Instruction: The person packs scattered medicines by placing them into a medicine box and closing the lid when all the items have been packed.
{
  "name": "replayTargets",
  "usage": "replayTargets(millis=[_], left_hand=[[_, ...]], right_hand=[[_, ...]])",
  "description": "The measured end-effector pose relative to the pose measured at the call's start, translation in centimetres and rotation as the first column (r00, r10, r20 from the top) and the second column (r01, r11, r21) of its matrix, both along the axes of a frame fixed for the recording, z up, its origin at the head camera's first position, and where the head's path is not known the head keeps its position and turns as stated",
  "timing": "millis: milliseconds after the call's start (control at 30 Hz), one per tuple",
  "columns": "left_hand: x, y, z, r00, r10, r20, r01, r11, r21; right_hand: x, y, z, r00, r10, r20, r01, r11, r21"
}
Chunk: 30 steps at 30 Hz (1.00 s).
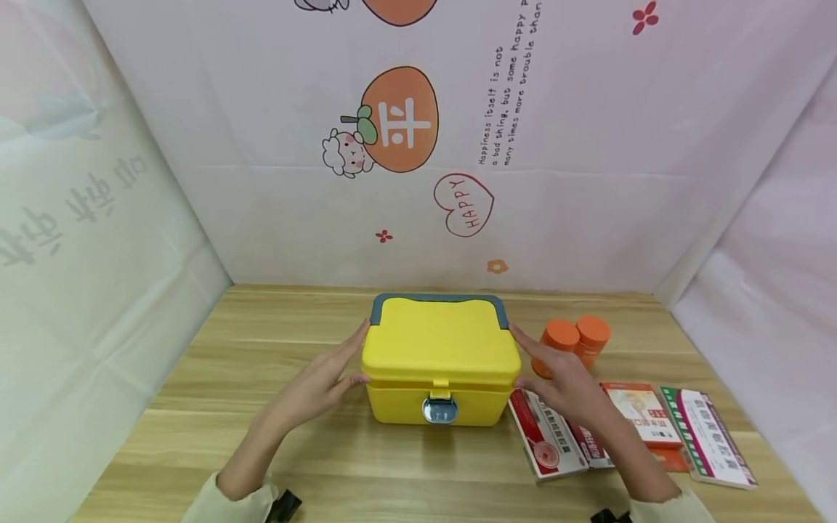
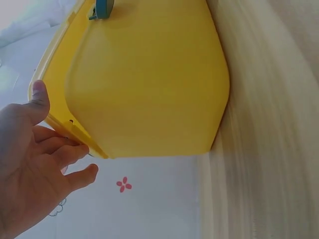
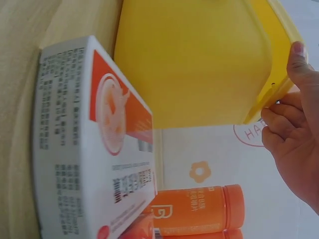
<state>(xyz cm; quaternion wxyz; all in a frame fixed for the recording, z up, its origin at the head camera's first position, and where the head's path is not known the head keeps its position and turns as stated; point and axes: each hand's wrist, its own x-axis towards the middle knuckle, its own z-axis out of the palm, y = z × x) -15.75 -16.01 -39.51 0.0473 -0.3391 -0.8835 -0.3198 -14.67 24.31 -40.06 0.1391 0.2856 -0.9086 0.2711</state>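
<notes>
A yellow storage box [image 1: 441, 403] with a blue-grey handle [image 1: 439, 298] folded flat round the top stands on the wooden table. Its lid [image 1: 439, 338] lies level over the body, and a grey latch [image 1: 440, 411] juts from the front. My left hand [image 1: 320, 381] holds the lid's left side, thumb near the front corner and index finger reaching back towards the handle. On the opposite side my right hand [image 1: 569, 378] grips the lid likewise. Both wrist views show thumb and curled fingers at the lid's rim. The inside of the box is hidden.
Right of the box stand two orange bottles [image 1: 560, 335]. Several flat medicine boxes lie nearer: a red-white one [image 1: 549, 436] close beside the yellow box, an orange-white one [image 1: 644, 414] and a green-purple-edged one [image 1: 709, 436]. A printed cloth [image 1: 275, 218] hangs behind the table.
</notes>
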Motion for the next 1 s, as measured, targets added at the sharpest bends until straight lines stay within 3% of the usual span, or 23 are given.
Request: replayTargets(millis=[267, 1000], left_hand=[[-0.3, 0.0, 0.7, 0.999, 0.012, -0.04, -0.012, 1.0, -0.014], [-1.0, 0.6, 2.5, 0.989, 0.026, -0.145, -0.03, 0.999, -0.023]], right_hand=[[-0.5, -0.1, 0.5, 0.997, 0.061, -0.041, -0.062, 0.997, -0.04], [-1.1, 0.0, 1.9, 0.995, 0.079, -0.054, -0.085, 0.989, -0.118]])
